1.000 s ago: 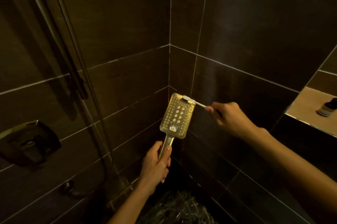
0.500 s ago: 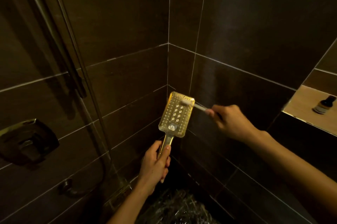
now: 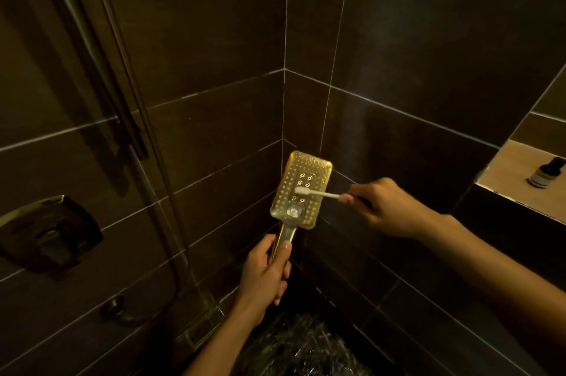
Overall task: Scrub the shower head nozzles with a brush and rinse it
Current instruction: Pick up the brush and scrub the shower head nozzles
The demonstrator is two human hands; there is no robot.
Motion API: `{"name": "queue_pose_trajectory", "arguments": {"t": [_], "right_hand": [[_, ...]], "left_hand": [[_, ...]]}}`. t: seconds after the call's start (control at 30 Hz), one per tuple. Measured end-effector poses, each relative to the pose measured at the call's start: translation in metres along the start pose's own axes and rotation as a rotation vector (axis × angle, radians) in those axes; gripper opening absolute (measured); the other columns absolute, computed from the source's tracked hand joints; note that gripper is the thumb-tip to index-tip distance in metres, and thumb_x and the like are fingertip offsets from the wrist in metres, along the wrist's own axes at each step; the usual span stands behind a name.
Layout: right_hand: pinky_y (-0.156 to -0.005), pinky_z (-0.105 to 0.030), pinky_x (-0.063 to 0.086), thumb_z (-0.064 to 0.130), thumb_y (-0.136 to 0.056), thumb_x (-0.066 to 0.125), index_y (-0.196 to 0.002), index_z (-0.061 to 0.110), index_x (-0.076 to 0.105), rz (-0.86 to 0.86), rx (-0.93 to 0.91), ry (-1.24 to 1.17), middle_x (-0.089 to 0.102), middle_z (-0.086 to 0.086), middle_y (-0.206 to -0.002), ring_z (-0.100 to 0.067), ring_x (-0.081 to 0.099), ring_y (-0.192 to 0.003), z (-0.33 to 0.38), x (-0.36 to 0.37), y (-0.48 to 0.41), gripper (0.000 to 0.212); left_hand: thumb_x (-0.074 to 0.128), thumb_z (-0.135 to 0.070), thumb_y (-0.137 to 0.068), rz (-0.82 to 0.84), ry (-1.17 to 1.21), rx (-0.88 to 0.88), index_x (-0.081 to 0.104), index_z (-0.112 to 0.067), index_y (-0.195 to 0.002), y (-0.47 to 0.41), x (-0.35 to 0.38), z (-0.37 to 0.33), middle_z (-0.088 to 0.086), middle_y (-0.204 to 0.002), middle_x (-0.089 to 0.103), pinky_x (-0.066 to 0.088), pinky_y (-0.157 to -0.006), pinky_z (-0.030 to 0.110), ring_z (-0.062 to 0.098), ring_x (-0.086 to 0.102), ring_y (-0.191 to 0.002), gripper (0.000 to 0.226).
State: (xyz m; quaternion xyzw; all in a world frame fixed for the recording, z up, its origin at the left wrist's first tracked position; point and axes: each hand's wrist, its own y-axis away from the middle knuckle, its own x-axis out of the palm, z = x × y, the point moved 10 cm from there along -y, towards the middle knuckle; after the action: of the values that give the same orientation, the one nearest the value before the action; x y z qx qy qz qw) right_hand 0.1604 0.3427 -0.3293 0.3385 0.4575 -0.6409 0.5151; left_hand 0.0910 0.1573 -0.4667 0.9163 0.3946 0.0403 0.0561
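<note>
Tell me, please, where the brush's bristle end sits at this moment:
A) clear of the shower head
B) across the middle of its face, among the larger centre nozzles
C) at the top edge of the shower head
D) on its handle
B: the brush, pinched by the right hand, lies with its bristle end across the middle of the shower head, whose handle the left hand grips.

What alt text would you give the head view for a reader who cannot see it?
A right hand holds a white brush against the nozzles of a gold shower head, whose handle the left hand grips, in a dark-tiled shower corner.
</note>
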Motion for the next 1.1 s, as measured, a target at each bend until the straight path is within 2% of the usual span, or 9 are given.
{"name": "queue_pose_trajectory", "arguments": {"t": [0.13, 0.2, 0.3, 0.43, 0.57, 0.7, 0.87, 1.0, 1.1], "right_hand": [[-0.046, -0.022, 0.041, 0.057, -0.095, 0.033, -0.085, 0.019, 0.065, -0.28, 0.149, 0.075, 0.061, 0.005, -0.062, -0.008, 0.058, -0.05, -0.029, -0.041, 0.001, 0.05], [-0.046, -0.018, 0.04, 0.052, -0.098, 0.039, -0.085, 0.024, 0.063, -0.178, 0.049, 0.027, 0.059, 0.007, -0.061, -0.01, 0.059, -0.051, -0.013, -0.028, 0.005, 0.039], [-0.047, -0.026, 0.047, 0.047, -0.101, 0.043, -0.09, 0.021, 0.065, 0.001, -0.017, 0.018, 0.061, 0.004, -0.064, -0.013, 0.06, -0.053, 0.002, 0.0, 0.011, 0.036], [-0.046, -0.018, 0.039, 0.054, -0.097, 0.034, -0.091, 0.015, 0.067, -0.231, 0.074, 0.051, 0.057, 0.008, -0.061, -0.007, 0.056, -0.048, -0.016, -0.035, 0.012, 0.051], [-0.045, -0.023, 0.043, 0.044, -0.102, 0.045, -0.087, 0.018, 0.066, 0.046, -0.028, 0.002, 0.06, 0.003, -0.061, -0.014, 0.06, -0.055, 0.003, 0.001, 0.016, 0.036], [-0.046, -0.018, 0.038, 0.057, -0.096, 0.033, -0.084, 0.022, 0.061, -0.228, 0.078, 0.069, 0.055, 0.009, -0.057, -0.009, 0.057, -0.047, -0.02, -0.042, 0.011, 0.046], [-0.05, -0.028, 0.05, 0.049, -0.101, 0.041, -0.088, 0.027, 0.063, 0.128, 0.001, 0.049, 0.063, 0.003, -0.064, -0.01, 0.061, -0.054, -0.002, 0.015, 0.021, 0.034], [-0.051, -0.029, 0.05, 0.059, -0.097, 0.031, -0.093, 0.017, 0.067, -0.129, 0.056, 0.055, 0.063, 0.002, -0.065, -0.01, 0.061, -0.052, -0.017, -0.02, 0.018, 0.055], [-0.048, -0.026, 0.047, 0.061, -0.099, 0.029, -0.091, 0.021, 0.066, -0.012, -0.046, 0.046, 0.062, 0.005, -0.064, -0.009, 0.059, -0.051, -0.003, 0.001, 0.019, 0.056]], "left_hand": [[0.055, -0.037, -0.1, 0.001, 0.002, -0.004, 0.062, -0.03, -0.091, 0.002, -0.002, 0.0, 0.002, -0.066, 0.054, 0.03, -0.035, 0.022, 0.012, 0.039, -0.039, 0.013], [0.055, -0.037, -0.1, 0.011, 0.004, -0.007, 0.062, -0.031, -0.092, 0.003, -0.002, 0.0, 0.003, -0.067, 0.055, 0.031, -0.035, 0.023, 0.012, 0.039, -0.039, 0.012], [0.055, -0.037, -0.1, 0.017, 0.027, -0.021, 0.062, -0.032, -0.09, 0.004, 0.0, 0.001, 0.003, -0.067, 0.054, 0.031, -0.036, 0.023, 0.013, 0.039, -0.039, 0.013], [0.055, -0.038, -0.1, 0.026, 0.04, -0.03, 0.062, -0.028, -0.09, 0.004, 0.001, 0.0, 0.002, -0.065, 0.054, 0.031, -0.038, 0.023, 0.013, 0.038, -0.039, 0.015], [0.055, -0.039, -0.099, 0.042, 0.051, -0.034, 0.061, -0.025, -0.092, 0.006, 0.003, -0.001, 0.001, -0.064, 0.053, 0.03, -0.039, 0.023, 0.014, 0.037, -0.039, 0.017], [0.055, -0.039, -0.099, 0.032, 0.057, -0.064, 0.059, -0.02, -0.093, 0.005, 0.005, 0.001, 0.002, -0.065, 0.053, 0.029, -0.039, 0.023, 0.014, 0.036, -0.04, 0.02], [0.055, -0.038, -0.099, 0.018, 0.07, -0.09, 0.059, -0.019, -0.093, 0.004, 0.005, 0.003, 0.003, -0.066, 0.053, 0.029, -0.04, 0.023, 0.014, 0.037, -0.04, 0.021], [0.054, -0.037, -0.1, 0.027, 0.076, -0.108, 0.058, -0.019, -0.091, 0.004, 0.007, 0.005, 0.003, -0.065, 0.053, 0.028, -0.039, 0.022, 0.014, 0.037, -0.04, 0.021], [0.055, -0.038, -0.1, 0.03, 0.086, -0.102, 0.058, -0.018, -0.091, 0.002, 0.01, 0.001, 0.003, -0.065, 0.053, 0.029, -0.04, 0.022, 0.014, 0.037, -0.039, 0.022]]}}
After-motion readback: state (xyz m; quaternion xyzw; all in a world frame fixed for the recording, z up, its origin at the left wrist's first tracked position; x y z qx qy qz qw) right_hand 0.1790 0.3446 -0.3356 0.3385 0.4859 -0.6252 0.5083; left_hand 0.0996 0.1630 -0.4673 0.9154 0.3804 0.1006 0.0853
